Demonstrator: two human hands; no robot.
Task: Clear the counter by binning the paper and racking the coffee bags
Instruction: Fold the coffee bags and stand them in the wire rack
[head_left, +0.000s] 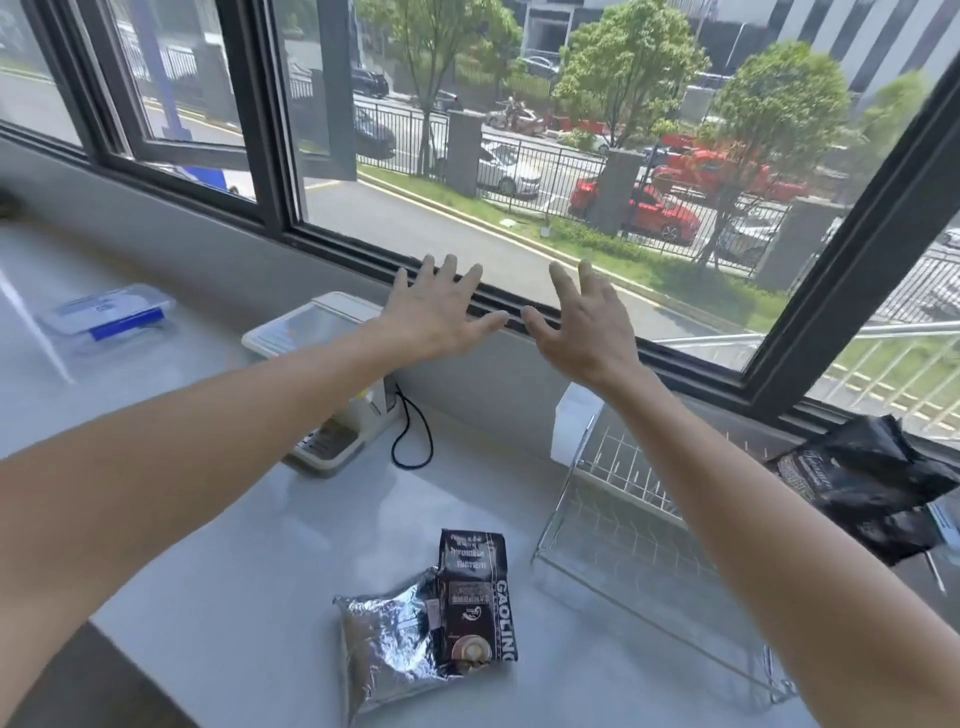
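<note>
Both arms stretch out over the white counter toward the window. My left hand (435, 309) and my right hand (586, 323) hover side by side with fingers spread and nothing in them. Far below them, near the counter's front edge, lies a dark brown coffee bag (471, 597) marked GAOLING, resting on a silver foil bag (387, 652). A black coffee bag (865, 486) lies at the right end of the wire rack (639, 525), which stands under my right forearm. No loose paper shows.
A cream appliance (324, 374) with a black cord (413, 436) stands under my left wrist. A clear box with a blue clip (106, 312) sits at the left. A white box (571, 426) stands behind the rack. The dark window frame (363, 249) runs along the back.
</note>
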